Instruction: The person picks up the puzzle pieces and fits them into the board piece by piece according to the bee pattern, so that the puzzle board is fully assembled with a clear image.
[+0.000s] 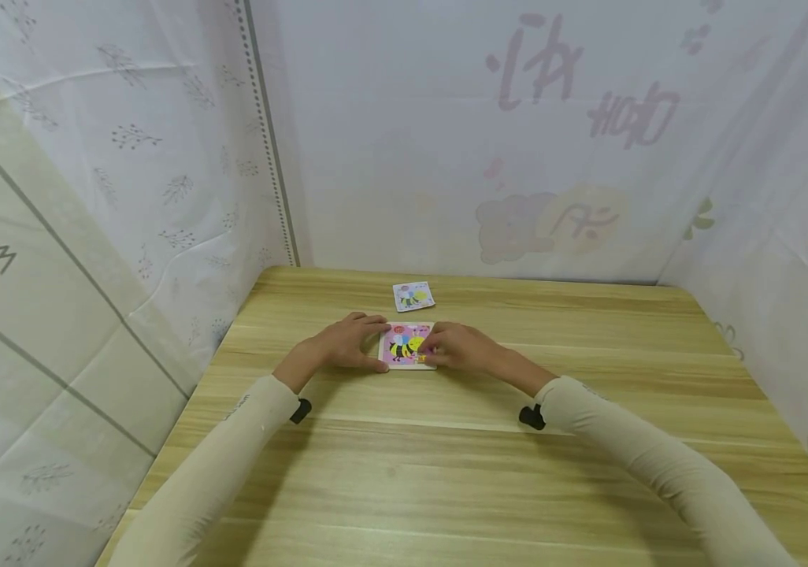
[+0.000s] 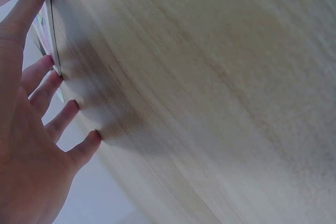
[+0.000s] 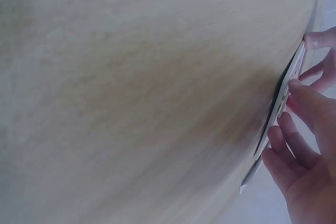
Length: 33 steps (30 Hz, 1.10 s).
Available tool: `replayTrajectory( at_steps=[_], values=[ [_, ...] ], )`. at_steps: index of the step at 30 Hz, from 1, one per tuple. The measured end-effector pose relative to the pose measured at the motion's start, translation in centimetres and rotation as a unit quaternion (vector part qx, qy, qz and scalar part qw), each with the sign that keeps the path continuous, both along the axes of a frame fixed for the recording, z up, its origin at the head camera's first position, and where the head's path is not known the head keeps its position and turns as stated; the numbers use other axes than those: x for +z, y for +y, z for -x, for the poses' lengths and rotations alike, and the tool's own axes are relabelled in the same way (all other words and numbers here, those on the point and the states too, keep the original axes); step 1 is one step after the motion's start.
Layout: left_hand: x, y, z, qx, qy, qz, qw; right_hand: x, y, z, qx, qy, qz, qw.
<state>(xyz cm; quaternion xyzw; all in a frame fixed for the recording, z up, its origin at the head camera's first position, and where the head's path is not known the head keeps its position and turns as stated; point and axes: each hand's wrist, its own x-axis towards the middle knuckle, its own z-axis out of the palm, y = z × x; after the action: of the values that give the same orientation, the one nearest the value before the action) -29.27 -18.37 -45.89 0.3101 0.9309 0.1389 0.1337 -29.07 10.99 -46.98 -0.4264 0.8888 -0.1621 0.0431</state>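
A square picture board (image 1: 397,365) with a yellow-and-black bee on pink and a pale border lies flat on the wooden table. My left hand (image 1: 350,341) holds its left side, thumb at the near corner, forefinger at the far one. The left wrist view shows the thumb and fingers (image 2: 33,74) spread along the board's edge. My right hand (image 1: 466,347) has its fingers bent over the board's right part. They seem to pinch a small purple piece (image 1: 431,350), mostly hidden. In the right wrist view, the right thumb (image 3: 307,95) and fingertips meet the board's face and edge.
Just beyond the board lies a smaller pale card (image 1: 413,296) with a similar bee. The wooden table (image 1: 404,472) extends around both hands. Patterned white cloth (image 1: 404,142) hangs behind it and along both sides.
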Motion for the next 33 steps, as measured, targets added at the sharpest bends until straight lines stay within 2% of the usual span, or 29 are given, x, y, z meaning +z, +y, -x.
replayTrajectory(
  at_steps=[8, 20, 24, 33],
  values=[
    [-0.11, 0.21, 0.10, -0.001, -0.001, 0.001, 1.0000, -0.07, -0.22, -0.28, 0.008, 0.012, -0.004, 0.9999],
    [-0.27, 0.20, 0.36, -0.007, -0.001, 0.009, 0.9999, 0.16, -0.38, -0.80, -0.011, 0.001, -0.022, 0.9997],
    [-0.23, 0.31, 0.45, -0.009, -0.002, 0.010, 0.9999, 0.00, -0.36, -0.85, -0.010, 0.010, -0.025, 0.9996],
    [-0.12, 0.08, 0.17, -0.005, -0.008, 0.017, 0.9998, -0.33, -0.38, -0.90, -0.002, 0.020, -0.023, 0.9995]
  ],
)
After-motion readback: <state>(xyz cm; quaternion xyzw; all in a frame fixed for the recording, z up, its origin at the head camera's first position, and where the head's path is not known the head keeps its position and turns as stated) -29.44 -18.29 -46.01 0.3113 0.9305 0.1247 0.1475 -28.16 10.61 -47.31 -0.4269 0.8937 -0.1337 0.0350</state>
